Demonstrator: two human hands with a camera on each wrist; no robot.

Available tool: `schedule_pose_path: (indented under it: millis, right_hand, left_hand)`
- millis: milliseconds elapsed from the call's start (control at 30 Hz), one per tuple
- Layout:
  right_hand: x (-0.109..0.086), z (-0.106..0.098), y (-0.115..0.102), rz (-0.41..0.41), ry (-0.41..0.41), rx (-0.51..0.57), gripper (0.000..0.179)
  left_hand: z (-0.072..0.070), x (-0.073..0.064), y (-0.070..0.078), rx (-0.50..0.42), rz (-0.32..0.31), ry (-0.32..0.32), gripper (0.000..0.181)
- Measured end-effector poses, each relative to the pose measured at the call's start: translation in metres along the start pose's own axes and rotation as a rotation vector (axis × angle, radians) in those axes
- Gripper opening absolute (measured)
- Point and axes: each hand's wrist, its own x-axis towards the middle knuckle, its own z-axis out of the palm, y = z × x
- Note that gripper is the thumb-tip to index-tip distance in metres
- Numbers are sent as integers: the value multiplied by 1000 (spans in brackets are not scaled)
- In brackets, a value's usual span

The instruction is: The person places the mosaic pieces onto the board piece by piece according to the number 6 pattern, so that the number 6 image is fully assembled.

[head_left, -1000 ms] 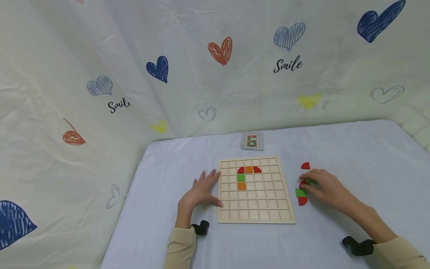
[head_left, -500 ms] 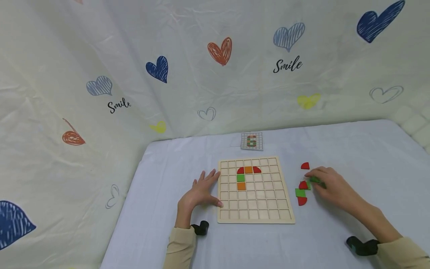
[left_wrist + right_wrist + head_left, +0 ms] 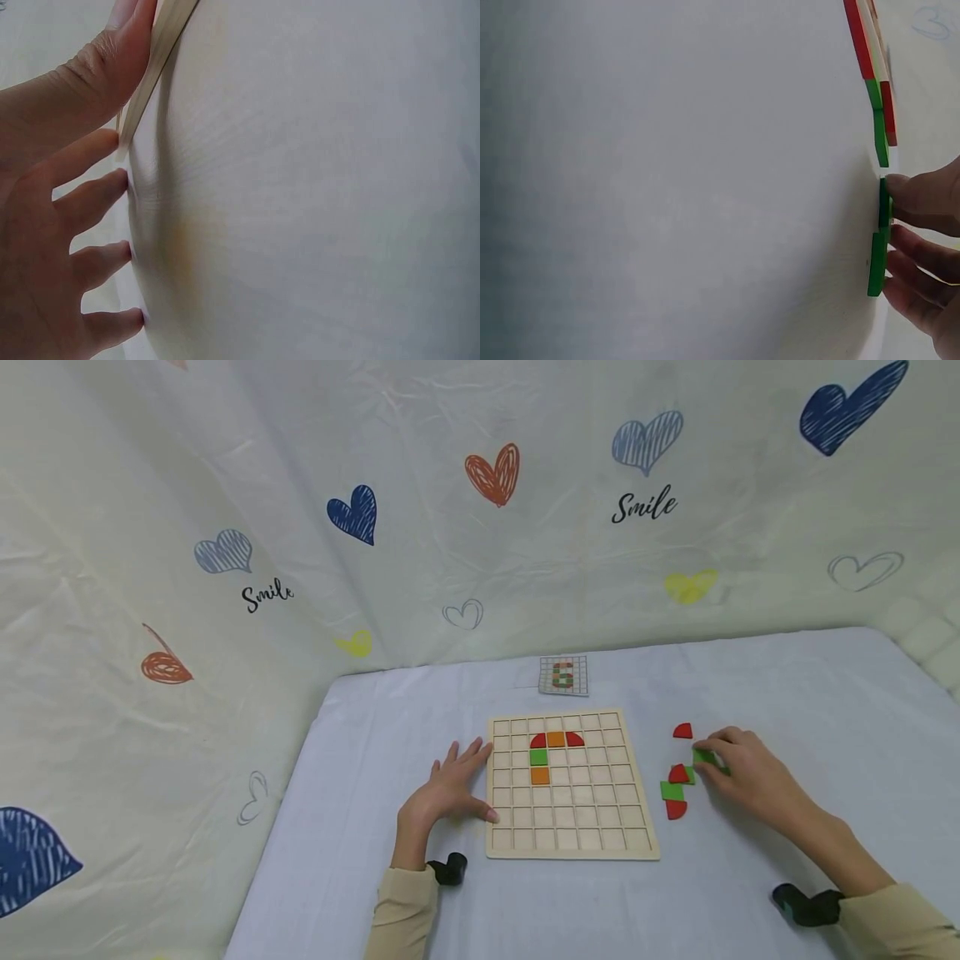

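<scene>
A wooden grid board (image 3: 600,839) lies in the middle of the table. My left hand (image 3: 446,789) rests at its left side, fingers spread, with thumb and a fingertip at the edge; the left wrist view shows the thumb (image 3: 105,75) over the board's rim. To the right of the board, my right hand (image 3: 746,777) pinches a green square tile (image 3: 702,756) between thumb and forefinger, low over the cloth. Another green tile (image 3: 877,264) lies under its other fingers. Beside that hand are a red quarter-round tile (image 3: 678,774), partly on a green one, and another green square (image 3: 672,791).
Red, orange and green tiles sit in the board's grid, among them an orange square (image 3: 540,776). A small printed pattern card (image 3: 564,676) lies behind the board. Loose red quarter-rounds lie at the far end (image 3: 682,731) and near end (image 3: 677,810) of the tile group.
My right hand has drawn back to the right from the red quarter-round tile, uncovering it, and its fingers have come to a green square tile. The left hand has stayed in place.
</scene>
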Motion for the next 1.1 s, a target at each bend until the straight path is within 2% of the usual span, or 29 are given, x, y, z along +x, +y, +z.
schedule_pose_path:
  millis: [200,367,500,767,1100]
  right_hand:
    - [1,2,0,-7,32,28,33]
    - [3,1,-2,-6,15,72,35]
    - [4,2,-4,-33,32,101,35]
    - [8,3,-6,-142,140,88,34]
    - [10,3,-14,-170,133,117,40]
  left_hand:
    - [0,-1,0,-9,4,4,113]
    - [0,-1,0,-11,6,6,113]
    - [0,-1,0,-11,12,2,113]
    - [0,-1,-1,-11,19,4,112]
    - [-1,-2,0,-12,25,1,113]
